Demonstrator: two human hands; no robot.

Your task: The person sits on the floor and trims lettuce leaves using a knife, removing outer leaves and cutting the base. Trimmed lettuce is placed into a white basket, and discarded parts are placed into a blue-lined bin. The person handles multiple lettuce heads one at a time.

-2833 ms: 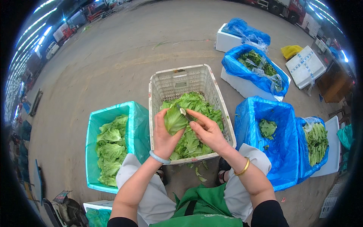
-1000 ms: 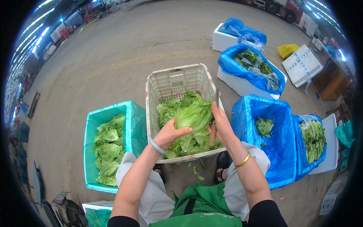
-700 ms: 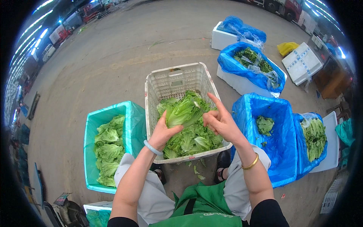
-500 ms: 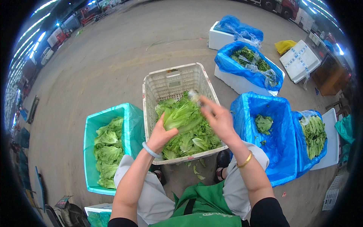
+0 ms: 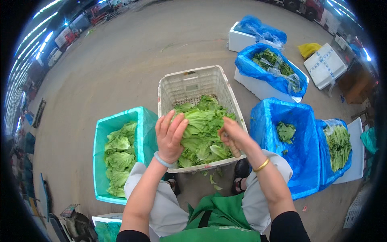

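Between my hands a head of pale green leaf lettuce (image 5: 200, 124) lies on top of other loose lettuce in a white plastic crate (image 5: 197, 82). My left hand (image 5: 170, 139) is at its left side, fingers stretched and a little apart, near the crate's left wall. At the right side of the pile, my right hand (image 5: 238, 137) has loosely bent, parted fingers close to the leaves. Neither hand shows a clear grip. A teal-lined box (image 5: 147, 131) to the left holds several lettuce heads (image 5: 121, 151).
At right, a blue-lined box (image 5: 300, 161) holds one small green head (image 5: 286, 132); another box beside it holds leafy greens (image 5: 338, 147). Farther back stand a foam box of dark greens (image 5: 268, 86) and a white foam box (image 5: 240, 40). Leaf scraps (image 5: 215, 183) litter the floor near my feet.
My left hand has turned its fingers upward and come off the lettuce head. My right hand has moved down from the head's far end, and a small pale item there is gone from sight.
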